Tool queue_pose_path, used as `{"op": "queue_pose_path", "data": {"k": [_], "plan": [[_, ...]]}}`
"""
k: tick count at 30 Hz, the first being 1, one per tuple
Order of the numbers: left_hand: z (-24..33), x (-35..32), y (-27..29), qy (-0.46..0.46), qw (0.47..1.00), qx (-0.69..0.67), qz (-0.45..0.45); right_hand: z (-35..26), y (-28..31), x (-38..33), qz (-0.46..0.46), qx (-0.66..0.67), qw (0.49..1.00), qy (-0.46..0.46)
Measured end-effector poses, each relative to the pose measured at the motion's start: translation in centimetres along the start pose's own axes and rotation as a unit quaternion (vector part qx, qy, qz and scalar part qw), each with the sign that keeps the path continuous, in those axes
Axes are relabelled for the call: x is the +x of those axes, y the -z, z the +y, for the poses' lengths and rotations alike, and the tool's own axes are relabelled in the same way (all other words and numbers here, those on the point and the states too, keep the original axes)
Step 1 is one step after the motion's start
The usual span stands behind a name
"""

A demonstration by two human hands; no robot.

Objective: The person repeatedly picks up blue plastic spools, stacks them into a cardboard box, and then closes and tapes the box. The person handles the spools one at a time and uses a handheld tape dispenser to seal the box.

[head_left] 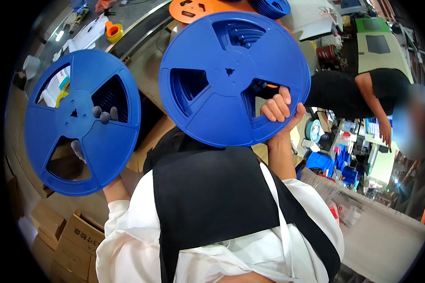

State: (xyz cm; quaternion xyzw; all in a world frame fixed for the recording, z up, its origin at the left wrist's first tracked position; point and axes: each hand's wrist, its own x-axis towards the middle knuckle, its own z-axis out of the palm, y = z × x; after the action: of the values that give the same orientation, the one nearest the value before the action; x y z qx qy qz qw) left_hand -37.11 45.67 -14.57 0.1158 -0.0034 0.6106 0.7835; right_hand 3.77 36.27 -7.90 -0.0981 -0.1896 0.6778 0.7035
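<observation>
Landmark: the black apron. All positions are stated relative to the apron.

Left side: the left blue reel is above and to the left of the apron, raised, with its face toward the camera. The left hand grips it from behind. 3 grey fingertips show through the right window and the thumb through the lower window, with a spoke panel clasped between. The palm is hidden by the panel; whether the grey is a covering cannot be told. Layered edges in the right window indicate a stack; the count cannot be read.

Right side: the right blue reel is directly above the apron, also raised. The right hand clasps its lower right rim, fingers at the window and thumb at the outer edge. Further rims show behind the front flange; their number is concealed.

Surroundings: above the apron, beyond the right reel, an orange reel is partly covered and cut off by the frame. Brown cartons are below and to the left of the apron; the lowest are lost in the dark image border. A co-worker in black is to the right of the apron; the head is blurred. Small items on the bench there are too cluttered to identify.
</observation>
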Motion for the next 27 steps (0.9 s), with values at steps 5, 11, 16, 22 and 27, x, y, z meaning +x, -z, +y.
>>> {"op": "queue_pose_path", "data": {"k": [5, 11, 16, 22, 27], "plan": [[-1.1, -0.1, -0.9, 0.048, 0.969, 0.133, 0.201, 0.4, -0.6, 0.9, -0.017, 0.022, 1.0, -0.004], [-8.8, 0.4, 0.6, 0.175, 0.866, 0.424, 0.201, 3.5, -2.0, 2.0, 0.052, -0.052, 0.995, -0.065], [-14.1, 0.6, -0.2, 0.353, 0.852, 0.328, 0.204, 11.0, -5.8, 2.4, 0.143, -0.247, 0.938, -0.196], [-10.2, 1.0, -3.0, 0.323, 0.937, 0.009, 0.134, 10.4, -7.0, 2.9, 0.178, -0.304, 0.911, -0.215], [-5.8, -0.9, -3.1, 0.153, 0.976, -0.027, 0.15, 9.0, -4.0, 2.4, 0.291, -0.268, 0.911, -0.118]]}}
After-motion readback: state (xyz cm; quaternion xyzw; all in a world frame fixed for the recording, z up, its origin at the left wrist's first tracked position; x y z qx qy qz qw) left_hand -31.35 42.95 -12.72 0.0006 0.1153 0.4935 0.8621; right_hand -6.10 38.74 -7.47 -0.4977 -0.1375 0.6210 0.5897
